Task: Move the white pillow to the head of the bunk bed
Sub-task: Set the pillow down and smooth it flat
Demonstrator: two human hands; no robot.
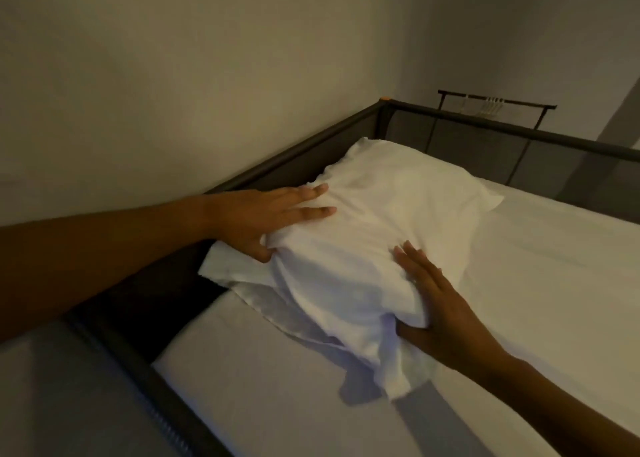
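The white pillow (374,228) lies on the white mattress (540,266) of the bunk bed, its far end close to the corner of the dark frame. My left hand (266,217) grips the pillow's left side, fingers flat on top and thumb tucked under its edge. My right hand (440,300) holds the near right side the same way, with the thumb beneath the loose pillowcase. The near end of the pillowcase hangs crumpled and slightly lifted off the sheet.
A dark metal guard rail with mesh panels (485,134) runs around the far end and left side of the bed. The beige wall (173,75) stands right behind the left rail. A dark hanger rack (495,105) sticks up beyond the far rail.
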